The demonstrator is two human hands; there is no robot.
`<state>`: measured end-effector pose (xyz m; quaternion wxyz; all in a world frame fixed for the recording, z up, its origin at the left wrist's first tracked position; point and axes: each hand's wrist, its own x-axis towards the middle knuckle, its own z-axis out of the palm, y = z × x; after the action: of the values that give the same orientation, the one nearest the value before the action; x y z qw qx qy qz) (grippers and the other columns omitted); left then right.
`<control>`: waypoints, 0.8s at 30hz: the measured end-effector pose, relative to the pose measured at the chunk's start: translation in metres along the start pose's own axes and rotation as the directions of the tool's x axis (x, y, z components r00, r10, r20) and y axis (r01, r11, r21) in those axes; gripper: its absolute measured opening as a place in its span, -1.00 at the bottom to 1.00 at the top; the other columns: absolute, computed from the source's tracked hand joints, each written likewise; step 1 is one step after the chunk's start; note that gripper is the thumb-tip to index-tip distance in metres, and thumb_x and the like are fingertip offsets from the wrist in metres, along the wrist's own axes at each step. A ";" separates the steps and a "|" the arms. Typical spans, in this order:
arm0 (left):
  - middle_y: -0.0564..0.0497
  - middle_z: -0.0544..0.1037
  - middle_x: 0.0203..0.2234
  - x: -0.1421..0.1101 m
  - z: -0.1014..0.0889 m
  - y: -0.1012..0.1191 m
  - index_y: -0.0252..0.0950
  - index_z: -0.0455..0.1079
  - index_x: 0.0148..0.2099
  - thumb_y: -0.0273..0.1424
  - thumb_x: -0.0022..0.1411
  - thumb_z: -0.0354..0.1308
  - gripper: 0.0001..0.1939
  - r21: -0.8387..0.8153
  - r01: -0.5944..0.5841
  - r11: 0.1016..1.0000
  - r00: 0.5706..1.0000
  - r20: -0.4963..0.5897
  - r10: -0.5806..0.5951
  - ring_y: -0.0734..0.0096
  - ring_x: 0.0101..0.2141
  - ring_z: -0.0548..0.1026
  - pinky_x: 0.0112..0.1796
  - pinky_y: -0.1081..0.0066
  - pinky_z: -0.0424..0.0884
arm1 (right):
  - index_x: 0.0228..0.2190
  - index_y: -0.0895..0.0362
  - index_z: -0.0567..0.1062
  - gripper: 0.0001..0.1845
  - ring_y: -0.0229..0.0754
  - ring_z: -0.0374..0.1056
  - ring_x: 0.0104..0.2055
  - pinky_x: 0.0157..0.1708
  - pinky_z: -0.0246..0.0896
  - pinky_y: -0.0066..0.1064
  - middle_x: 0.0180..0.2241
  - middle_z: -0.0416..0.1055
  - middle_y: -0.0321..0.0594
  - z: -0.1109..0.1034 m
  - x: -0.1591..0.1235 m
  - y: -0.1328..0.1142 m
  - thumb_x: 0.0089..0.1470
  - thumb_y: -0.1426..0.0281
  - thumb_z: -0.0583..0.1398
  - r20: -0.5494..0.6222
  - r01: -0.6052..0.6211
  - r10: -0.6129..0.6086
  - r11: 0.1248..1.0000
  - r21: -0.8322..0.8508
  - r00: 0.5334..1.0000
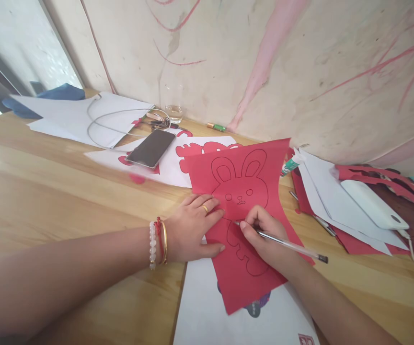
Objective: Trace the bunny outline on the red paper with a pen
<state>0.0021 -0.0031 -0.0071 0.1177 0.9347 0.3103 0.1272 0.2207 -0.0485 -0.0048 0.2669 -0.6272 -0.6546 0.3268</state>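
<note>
1. Watching through the head camera, I see a sheet of red paper (241, 187) lying on the wooden worktop (49, 191), partly over white paper (221, 311). A rabbit outline (241, 177) is drawn on the sheet.
2. The left hand (192, 227) lies open and flat on the red paper, near the rabbit's head.
3. The right hand (264, 237) closes narrow around a ballpoint pen (289, 244), with the tip at the sheet.
4. I judge that a clean line needs firm, even pressure from the left hand and slow pen strokes.
5. Beyond the sheet lie a smartphone (151, 148) and a glue tube (289, 165).
</note>
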 end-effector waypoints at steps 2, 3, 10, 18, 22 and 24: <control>-0.16 0.34 0.11 0.000 0.000 0.000 -0.33 0.32 0.13 -0.04 0.18 0.10 -0.41 -0.003 0.001 1.000 1.000 -0.001 -0.001 0.01 0.16 0.21 0.15 0.06 0.11 | -0.50 0.04 0.16 -0.75 -0.30 0.05 -0.56 -0.58 0.00 -0.48 -0.59 0.08 -0.45 0.000 0.001 -0.001 0.16 0.31 0.10 0.019 -0.003 0.004 1.000 -0.008 1.000; -0.17 0.34 0.12 0.000 0.000 0.000 -0.33 0.32 0.12 -0.04 0.18 0.10 -0.41 -0.004 0.001 1.000 1.000 -0.002 -0.001 0.01 0.16 0.21 0.16 0.06 0.10 | -0.50 0.04 0.15 -0.76 -0.30 0.04 -0.56 -0.58 0.00 -0.48 -0.59 0.08 -0.45 0.000 0.002 -0.002 0.16 0.31 0.10 0.023 -0.004 0.004 1.000 -0.012 1.000; -0.18 0.33 0.12 -0.001 0.000 0.000 -0.34 0.32 0.13 -0.05 0.18 0.11 -0.41 -0.009 0.002 1.000 1.000 0.003 -0.001 0.01 0.16 0.20 0.16 0.05 0.10 | -0.50 0.05 0.15 -0.76 -0.29 0.05 -0.56 -0.59 -0.01 -0.47 -0.59 0.09 -0.42 -0.001 0.004 -0.005 0.14 0.31 0.10 0.055 -0.008 0.011 0.999 -0.052 0.998; -0.17 0.33 0.13 0.000 0.000 0.000 -0.33 0.32 0.13 -0.05 0.19 0.10 -0.41 -0.014 0.004 1.000 1.000 0.006 -0.004 0.01 0.17 0.19 0.16 0.06 0.09 | -0.52 0.05 0.16 -0.76 -0.29 0.06 -0.55 -0.58 0.02 -0.47 -0.59 0.11 -0.42 -0.002 0.003 -0.006 0.12 0.32 0.10 0.052 0.029 -0.027 0.999 -0.041 0.998; -0.18 0.34 0.11 -0.001 0.000 0.000 -0.34 0.32 0.13 -0.05 0.18 0.11 -0.40 -0.012 0.002 1.000 1.000 0.008 -0.002 0.01 0.16 0.20 0.16 0.07 0.09 | -0.51 0.05 0.16 -0.75 -0.29 0.05 -0.58 -0.59 0.01 -0.47 -0.61 0.09 -0.43 0.000 0.003 -0.002 0.13 0.28 0.10 0.006 0.010 -0.010 1.000 -0.026 1.000; -0.17 0.33 0.12 -0.001 0.000 0.000 -0.34 0.32 0.13 -0.04 0.18 0.10 -0.40 -0.009 0.001 1.000 1.000 0.005 -0.001 0.01 0.17 0.20 0.16 0.07 0.09 | -0.52 0.04 0.17 -0.75 -0.29 0.06 -0.58 -0.59 0.01 -0.47 -0.61 0.09 -0.43 0.001 0.003 -0.001 0.13 0.26 0.10 0.006 0.007 -0.007 0.999 -0.032 1.000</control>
<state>0.0016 -0.0038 -0.0069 0.1225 0.9343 0.3099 0.1263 0.2189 -0.0455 -0.0049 0.2559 -0.6283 -0.6627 0.3172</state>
